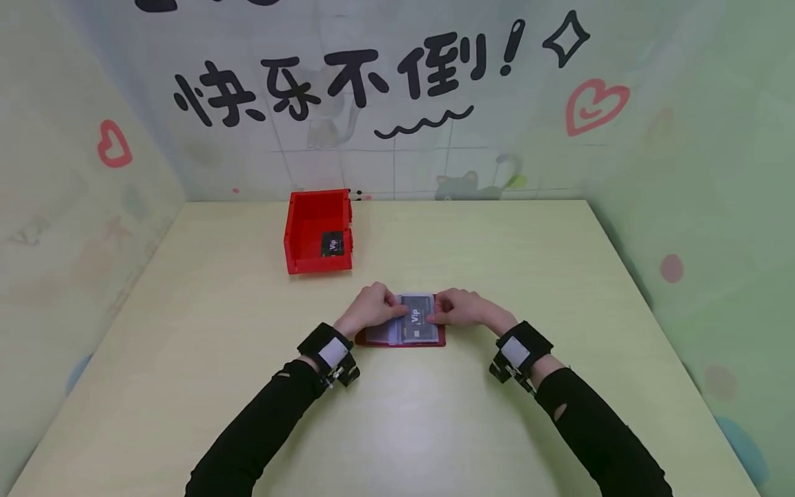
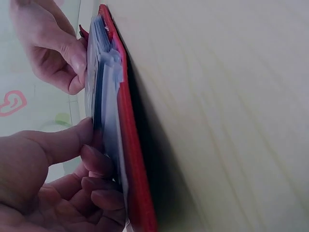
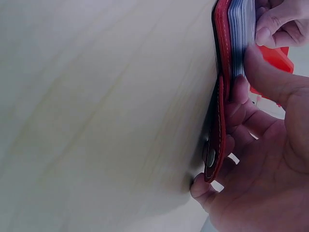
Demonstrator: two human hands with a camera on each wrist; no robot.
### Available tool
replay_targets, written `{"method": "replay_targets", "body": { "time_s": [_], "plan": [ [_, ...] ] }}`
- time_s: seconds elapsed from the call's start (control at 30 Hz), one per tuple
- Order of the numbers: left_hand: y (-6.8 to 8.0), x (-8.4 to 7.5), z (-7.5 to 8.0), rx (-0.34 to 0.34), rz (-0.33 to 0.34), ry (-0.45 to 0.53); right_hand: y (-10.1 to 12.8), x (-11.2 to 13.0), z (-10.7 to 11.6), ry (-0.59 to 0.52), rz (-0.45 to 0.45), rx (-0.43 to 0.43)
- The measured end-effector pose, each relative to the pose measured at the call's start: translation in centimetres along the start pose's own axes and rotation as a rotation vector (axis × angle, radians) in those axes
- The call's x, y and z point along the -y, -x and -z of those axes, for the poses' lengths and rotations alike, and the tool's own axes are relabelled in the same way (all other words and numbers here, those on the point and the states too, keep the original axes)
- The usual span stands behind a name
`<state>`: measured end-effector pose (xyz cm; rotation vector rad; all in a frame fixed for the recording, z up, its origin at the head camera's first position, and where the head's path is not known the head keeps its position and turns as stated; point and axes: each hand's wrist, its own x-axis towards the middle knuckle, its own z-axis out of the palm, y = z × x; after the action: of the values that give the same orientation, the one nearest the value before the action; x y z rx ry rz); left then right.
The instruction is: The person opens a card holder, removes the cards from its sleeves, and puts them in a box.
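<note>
Both hands are gripping a red card holder point(image 1: 400, 339) that is lying open on the pale wooden table point(image 1: 435, 428), near the middle of its near half. Starting at the left, the left hand point(image 1: 370, 308) is curling over the holder's left half: in the left wrist view its thumb point(image 2: 63, 140) is pressing on top of the stack of clear plastic sleeves point(image 2: 104, 96) while the fingers point(image 2: 99, 162) are tucking in against the sleeve edges, so the stack is being pinched between them. Between the two hands, a dark card marked "Vip" point(image 1: 416, 316) is showing on the topmost sleeve, lying flat and facing up. Moving right, the right hand point(image 1: 461, 308) is holding the holder's right half, with its thumb point(image 3: 265, 72) lying over the sleeves and its fingers point(image 3: 236, 104) curling round the red cover's edge, where a strap with a metal snap point(image 3: 211, 157) is hanging against the fingers. The red cover is resting directly on the tabletop in both wrist views. Both forearms are wearing black sleeves and black wrist straps. Well beyond the left hand, toward the far wall, a red plastic bin point(image 1: 318, 231) is standing on the table with another dark Vip card point(image 1: 332, 244) lying inside it. Behind the table, a tiled wall with large black characters point(image 1: 329, 79) and red hearts is closing off the scene.
</note>
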<state>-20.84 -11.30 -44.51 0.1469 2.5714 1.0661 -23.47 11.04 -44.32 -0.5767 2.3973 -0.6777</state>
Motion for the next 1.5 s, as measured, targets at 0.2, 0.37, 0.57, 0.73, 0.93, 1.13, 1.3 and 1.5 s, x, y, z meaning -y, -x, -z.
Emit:
{"method": "replay_targets", "body": {
  "time_s": [0.2,0.37,0.57,0.73,0.93,1.13,1.3,1.5],
  "plan": [
    [0.1,-0.5,0.3,0.036,0.012,-0.012,0.0,-0.1,0.2,0.004,0.017,0.001],
    [0.3,-0.7,0.5,0.038,0.036,-0.016,-0.1,0.0,0.2,0.002,0.024,0.008],
    [0.2,-0.2,0.6,0.019,0.040,-0.022,-0.2,0.3,0.2,0.022,0.024,0.003],
    [0.2,0.3,1.1,0.031,0.053,-0.026,-0.3,0.3,0.1,0.032,0.025,-0.003],
    [0.3,0.6,2.0,0.074,0.093,0.046,-0.4,0.2,0.1,0.035,0.019,0.004],
    [0.7,0.3,2.1,0.077,0.121,0.102,-0.4,-0.1,0.1,0.016,0.008,0.008],
    [1.0,0.4,1.6,0.005,0.137,0.118,-0.4,-0.1,0.2,0.013,0.009,0.012],
    [0.7,1.0,1.6,-0.067,0.116,0.161,-0.7,0.0,-0.2,0.033,-0.001,-0.044]
  ]
}}
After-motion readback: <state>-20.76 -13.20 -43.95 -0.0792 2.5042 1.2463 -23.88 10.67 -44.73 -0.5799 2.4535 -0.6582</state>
